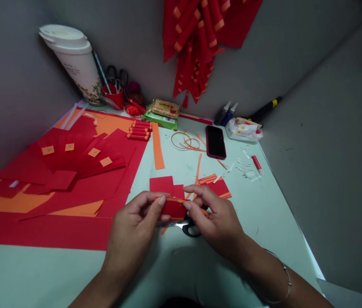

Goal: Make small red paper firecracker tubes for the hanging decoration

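A small red paper piece with an orange strip along its upper edge (175, 208) is held up between my two hands. My left hand (137, 222) pinches its left end with thumb and fingers. At the right end, the thumb and index finger of my right hand (215, 214) close on the paper. Black-handled scissors (191, 230) lie on the table just below it, their blades partly hidden by my left hand. Behind the hands lie a red paper square (161, 185) and red pieces with orange strips (219, 187).
Large red and orange sheets (117, 171) cover the left side. Finished red rolls (139, 130), an orange strip (158, 147), a phone (215, 142), a glue stick (257, 164) and paper scraps lie farther back. A tall white cup (78, 68) stands back left; a red paper decoration (197, 47) hangs behind.
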`<state>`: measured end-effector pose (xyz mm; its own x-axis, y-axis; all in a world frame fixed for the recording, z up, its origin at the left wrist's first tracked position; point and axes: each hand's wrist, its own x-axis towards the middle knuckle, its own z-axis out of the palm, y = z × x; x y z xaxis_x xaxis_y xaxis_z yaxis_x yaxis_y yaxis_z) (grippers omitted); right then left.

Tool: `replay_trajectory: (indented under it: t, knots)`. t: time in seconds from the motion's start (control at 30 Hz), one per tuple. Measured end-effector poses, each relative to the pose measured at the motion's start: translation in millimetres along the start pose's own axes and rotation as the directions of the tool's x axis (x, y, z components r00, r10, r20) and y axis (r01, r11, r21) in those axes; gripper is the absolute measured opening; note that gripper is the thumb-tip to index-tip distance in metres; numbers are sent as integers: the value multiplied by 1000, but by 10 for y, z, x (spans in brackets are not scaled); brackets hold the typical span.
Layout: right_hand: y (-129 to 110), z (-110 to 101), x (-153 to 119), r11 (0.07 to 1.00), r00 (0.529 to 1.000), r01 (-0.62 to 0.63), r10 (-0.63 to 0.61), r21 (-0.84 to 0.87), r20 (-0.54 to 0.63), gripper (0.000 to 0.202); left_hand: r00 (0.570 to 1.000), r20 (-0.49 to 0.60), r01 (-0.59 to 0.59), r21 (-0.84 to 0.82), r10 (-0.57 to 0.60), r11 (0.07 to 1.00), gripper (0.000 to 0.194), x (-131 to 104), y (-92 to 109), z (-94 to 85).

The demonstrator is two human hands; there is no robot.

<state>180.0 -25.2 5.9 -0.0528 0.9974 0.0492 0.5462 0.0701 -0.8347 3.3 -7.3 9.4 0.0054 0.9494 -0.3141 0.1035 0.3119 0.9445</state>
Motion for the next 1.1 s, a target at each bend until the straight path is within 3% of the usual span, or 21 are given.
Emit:
replay_trajectory:
  t: [0.2,0.43,0.53,0.63,0.73,0.83,0.97,1.03,1.1]
  knots:
    - [19,-15,30,1000,1000,-13,13,-21,1,25,1000,7,-6,25,5,1000,22,-23,8,-11]
    - [115,-51,69,999,996,-27,29,-31,85,22,999,-18,-26,104,28,994,23,1,2,-25]
    - [129,-127,111,998,993,42,-37,-46,113,22,995,-47,-80,157,89,984,21,11,-2,-28]
    - [99,-227,145,983,983,181,-179,-38,49,27,986,-75,-132,222,152,966,20,10,-9,-32]
    - [60,-268,145,979,976,204,-204,-2,-81,24,979,-82,-156,285,186,946,21,3,-19,-29]
    - [42,-205,133,975,969,220,-222,-38,-111,15,976,-54,-184,314,211,931,21,-7,-36,-6]
    - [49,-52,136,958,960,272,-277,-88,-40,11,977,34,-210,303,210,930,23,-30,-90,32]
    - [56,-5,142,961,966,256,-258,-104,-6,3,978,63,-209,285,199,936,23,-43,-112,35]
    - [66,7,147,970,975,221,-220,-103,27,9,979,68,-206,270,195,941,22,-49,-113,26]
